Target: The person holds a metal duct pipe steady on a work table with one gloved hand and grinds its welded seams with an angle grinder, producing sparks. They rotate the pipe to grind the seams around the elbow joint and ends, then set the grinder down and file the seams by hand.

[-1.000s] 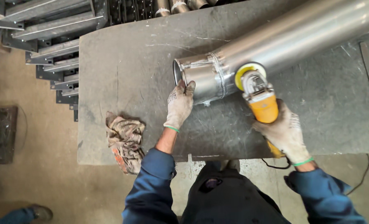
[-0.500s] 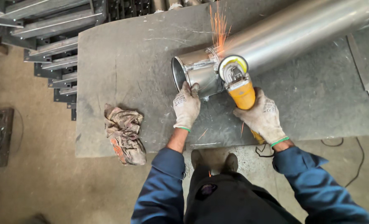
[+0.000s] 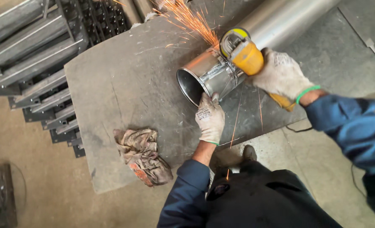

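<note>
Grey steel table [image 3: 124,97] filling the middle, with stacked metal racks [image 3: 31,63] off at 10 o'clock. Across the table, a long shiny steel duct pipe [image 3: 276,21], axis running from 1 o'clock down to its open mouth near centre. At 7 o'clock, a crumpled brown rag [image 3: 143,154]. Yellow angle grinder [image 3: 242,52] pressed on the pipe collar, sparks flying toward 12. Right hand [image 3: 282,76], gloved, fingers clamped round the grinder body. Left hand [image 3: 210,118], gloved and nearer the mouth, fingers together, flat against the pipe rim from 6 o'clock. No packages or signs visible.
</note>
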